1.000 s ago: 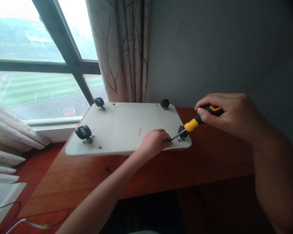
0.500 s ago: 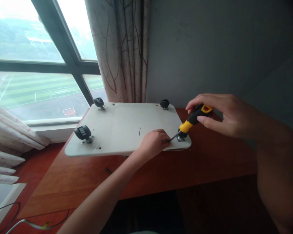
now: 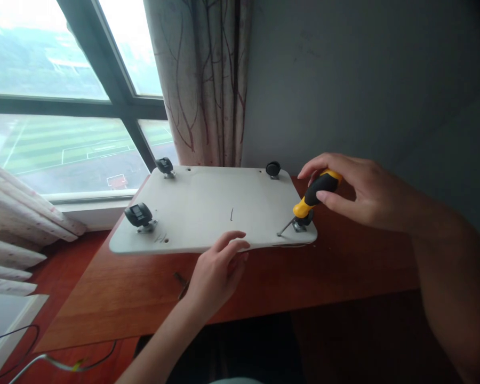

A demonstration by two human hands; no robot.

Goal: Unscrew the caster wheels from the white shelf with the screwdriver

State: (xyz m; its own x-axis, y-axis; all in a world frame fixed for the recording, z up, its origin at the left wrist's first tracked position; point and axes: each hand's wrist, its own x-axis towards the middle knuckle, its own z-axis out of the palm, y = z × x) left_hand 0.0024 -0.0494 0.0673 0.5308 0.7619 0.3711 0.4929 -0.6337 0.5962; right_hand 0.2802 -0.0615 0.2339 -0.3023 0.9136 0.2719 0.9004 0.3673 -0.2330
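Note:
A white board point(image 3: 208, 208) lies on the wooden table, with a black caster near each corner. My right hand point(image 3: 344, 184) grips a screwdriver point(image 3: 318, 190) by its black and yellow handle. The screwdriver leans to the right, its tip at a hole or screw near the board's front right corner, beside the right front caster point(image 3: 300, 221). Whether a screw sits under the tip is too small to tell. My left hand point(image 3: 222, 269) is over the board's front edge, holding nothing, its fingers apart and loosely curved.
The wooden table point(image 3: 104, 298) carries a small dark metal piece point(image 3: 181, 282) in front of the board. A left front caster point(image 3: 139, 214) sticks up from the board. Behind are a curtain point(image 3: 208, 80) and a grey wall. A cable point(image 3: 60, 365) runs at the lower left.
My left hand has let go near the screwdriver tip and drawn back to the left, off the hole. My right hand still holds the screwdriver at the same spot, slightly more upright.

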